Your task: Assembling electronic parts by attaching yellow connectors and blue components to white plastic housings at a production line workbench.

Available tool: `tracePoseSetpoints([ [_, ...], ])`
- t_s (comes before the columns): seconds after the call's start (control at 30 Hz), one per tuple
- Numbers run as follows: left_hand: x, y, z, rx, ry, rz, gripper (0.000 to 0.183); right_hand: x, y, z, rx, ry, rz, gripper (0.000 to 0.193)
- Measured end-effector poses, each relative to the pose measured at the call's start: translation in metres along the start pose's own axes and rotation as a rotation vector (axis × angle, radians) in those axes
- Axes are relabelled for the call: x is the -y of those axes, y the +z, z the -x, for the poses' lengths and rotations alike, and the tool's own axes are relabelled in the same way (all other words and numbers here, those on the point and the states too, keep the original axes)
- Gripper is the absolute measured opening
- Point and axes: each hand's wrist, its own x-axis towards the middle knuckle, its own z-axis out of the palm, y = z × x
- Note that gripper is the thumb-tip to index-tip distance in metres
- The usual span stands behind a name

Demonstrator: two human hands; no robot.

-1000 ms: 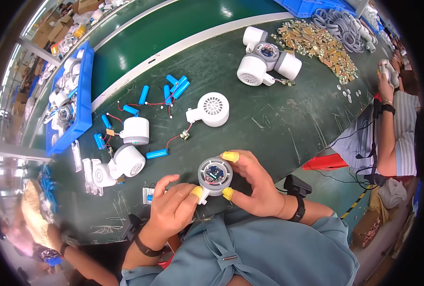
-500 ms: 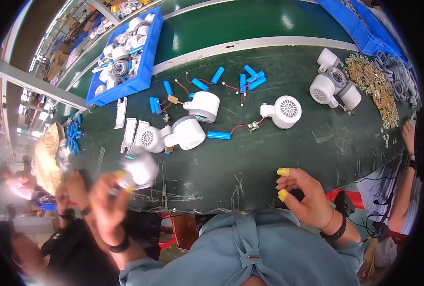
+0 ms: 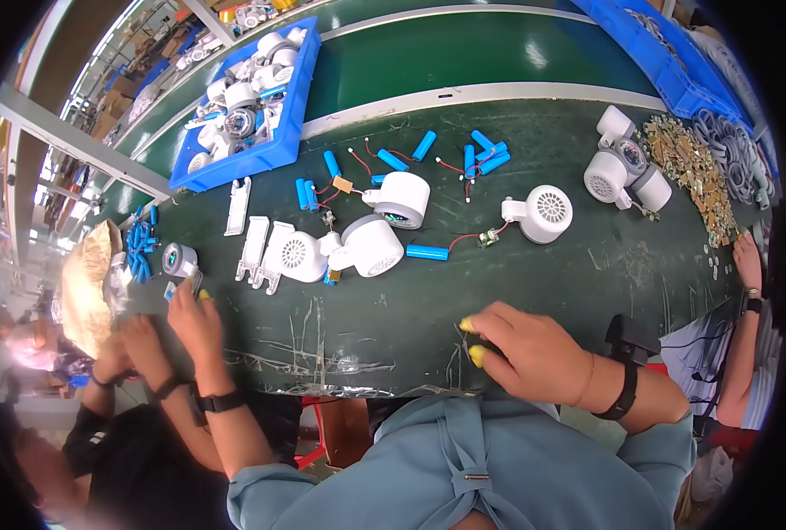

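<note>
In the head view, the left hand (image 3: 197,327) reaches out over the bench (image 3: 393,309), its yellow-tipped fingers (image 3: 205,297) at the near side of a pale strip (image 3: 195,283); they overlap there, and I cannot tell whether they grip it or only touch it. Just beyond these fingers stands a round white-and-grey unit (image 3: 186,259), its open ring facing up and to the left. Left of the fingers lie a heap of blue cells (image 3: 139,243) and a brown bag (image 3: 88,283). A co-worker's hand (image 3: 148,346) is near, on the left.

The right hand (image 3: 534,358) hovers with thumb and forefinger slightly parted and nothing between them. Ahead of its fingers, well apart, are a blue cell (image 3: 427,253) on a red wire, a small circuit board (image 3: 488,238) and a white vented unit (image 3: 548,214). Between the two hands' fingers, but farther out, sits a cluster of white units (image 3: 371,246), with white clips (image 3: 253,247) on its left. Beyond them is a blue crate (image 3: 294,132) filled with similar parts.
</note>
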Motion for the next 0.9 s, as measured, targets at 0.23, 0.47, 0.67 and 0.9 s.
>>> tracePoseSetpoints([
  [0.23, -0.068, -0.004, 0.002, 0.134, 0.248, 0.233, 0.033, -0.012, 0.022, -0.083, -0.264, -0.019, 0.304, 0.031],
  [0.47, -0.129, -0.085, 0.056, 0.302, 0.22, 0.073, 0.02, -0.032, 0.023, -0.078, -0.158, -0.018, 0.371, 0.023],
  [0.67, -0.178, -0.1, 0.063, 0.455, 0.249, 0.504, 0.029, -0.036, 0.016, -0.047, -0.113, 0.028, 0.201, 0.024],
  [0.9, -0.153, -0.098, 0.046, 0.612, 0.259, 0.43, 0.058, -0.037, 0.011, -0.01, -0.143, 0.025, 0.049, 0.03],
])
